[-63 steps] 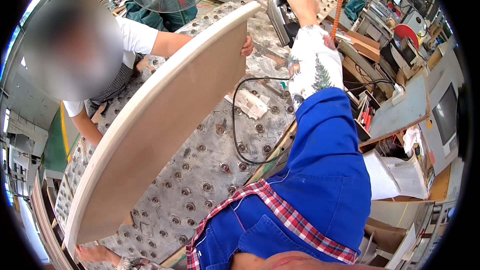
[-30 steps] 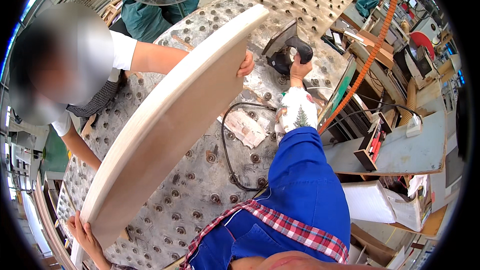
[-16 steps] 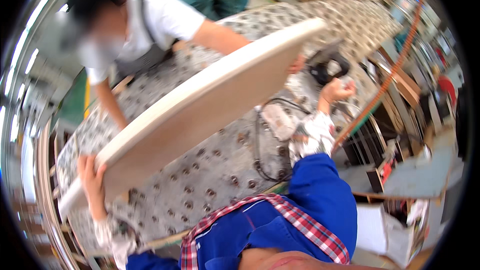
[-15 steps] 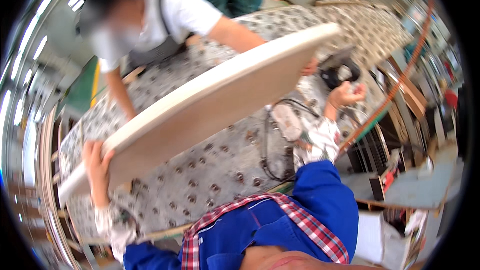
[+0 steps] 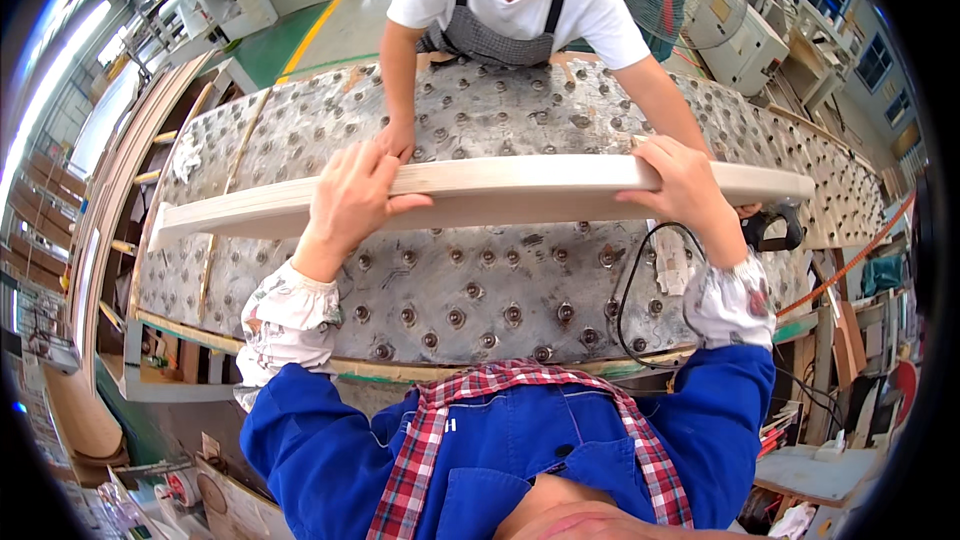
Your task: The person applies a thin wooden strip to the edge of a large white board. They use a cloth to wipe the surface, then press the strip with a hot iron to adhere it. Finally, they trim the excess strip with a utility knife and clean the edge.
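Observation:
A long pale wooden board (image 5: 525, 180) with a gently curved, thick edge lies crosswise in front of me, tilted up over the metal table (image 5: 470, 290) studded with metal ball fittings. My left hand (image 5: 360, 195) grips its upper edge left of centre, thumb along the near side. My right hand (image 5: 680, 190) grips the same edge right of centre. Across from me, a person in a white T-shirt (image 5: 595, 25) reaches both arms behind the board. A black power tool (image 5: 775, 230) rests beside the board's right end, with a black cable (image 5: 625, 290) looping near a paper-like scrap (image 5: 672, 265).
An orange hose (image 5: 840, 275) runs along the right. A caged fan (image 5: 690, 0) stands behind the table. Long panels (image 5: 130, 170) are stacked on a rack at the left. A cluttered shelf (image 5: 820, 470) is at the lower right, and a yellow floor line (image 5: 320, 20) runs behind.
My right hand has left the power tool and now holds the board. The board has swung from diagonal to crosswise, with my left hand further along it toward the centre of view.

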A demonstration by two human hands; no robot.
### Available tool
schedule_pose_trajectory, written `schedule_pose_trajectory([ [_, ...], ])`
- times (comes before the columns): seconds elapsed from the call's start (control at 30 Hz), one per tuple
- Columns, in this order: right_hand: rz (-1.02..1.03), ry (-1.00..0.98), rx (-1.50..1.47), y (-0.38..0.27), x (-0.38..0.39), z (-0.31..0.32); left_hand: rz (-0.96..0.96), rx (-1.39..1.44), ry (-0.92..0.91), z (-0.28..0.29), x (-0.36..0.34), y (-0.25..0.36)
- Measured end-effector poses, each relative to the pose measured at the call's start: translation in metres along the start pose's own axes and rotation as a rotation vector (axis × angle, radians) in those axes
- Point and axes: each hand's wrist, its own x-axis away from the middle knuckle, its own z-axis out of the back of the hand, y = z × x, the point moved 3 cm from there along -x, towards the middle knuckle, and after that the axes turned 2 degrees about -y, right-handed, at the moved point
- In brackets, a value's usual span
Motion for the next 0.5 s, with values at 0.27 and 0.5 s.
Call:
schedule_pose_trajectory([
  [0.27, 0.060, 0.144, 0.057, -0.061, 0.005, -0.022, -0.084, 0.000, 0.124, 0.011, 0.048, -0.023],
  [0.5, 0.128, 0.189, 0.166, -0.127, -0.039, -0.054, -0.052, -0.123, 0.194, 0.018, 0.112, -0.089],
])
